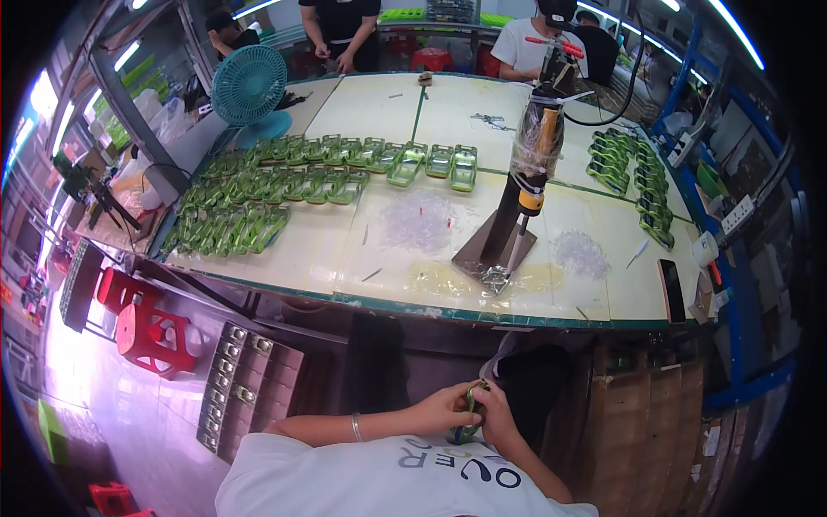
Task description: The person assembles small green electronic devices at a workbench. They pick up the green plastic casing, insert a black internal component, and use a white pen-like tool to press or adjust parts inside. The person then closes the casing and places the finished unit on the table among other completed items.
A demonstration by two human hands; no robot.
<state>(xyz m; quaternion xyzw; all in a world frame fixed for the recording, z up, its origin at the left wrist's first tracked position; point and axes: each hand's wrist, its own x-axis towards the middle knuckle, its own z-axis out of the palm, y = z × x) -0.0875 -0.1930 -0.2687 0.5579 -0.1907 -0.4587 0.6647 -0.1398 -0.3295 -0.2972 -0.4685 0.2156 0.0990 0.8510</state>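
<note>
Pinching a small green-and-dark piece, seemingly plastic (470, 407), between their fingers, the left hand (448, 409) and right hand (497, 415) meet close in front of the person's white shirt, just below the near edge of the long pale table with a teal rim (388, 304). From where I stand the fingers hide much of the piece, so I can't tell how firmly each hand presses. Holding it low and near the body probably steadies both wrists and brings the work under the eyes.

Along the table's left edge, rows of glossy green frame-shaped pieces (345, 186) lie packed side by side, likely lined up so that none gets lost or muddled. Toward the right edge, darker green-and-blue pieces (652, 202) form two separate strips, perhaps kept apart as a different kind.

Between these groups stands a tall brown metal stand with a broad flat foot (502, 228), a spread of clear plastic scraps (418, 222) on its left and a smaller heap of clear scraps (582, 255) on its right. A dark-screened phone (671, 291) lies by the near right corner, out of the way, I'd say. A teal desk fan (250, 86) occupies the far left corner, presumably to cool whoever works here.
</note>
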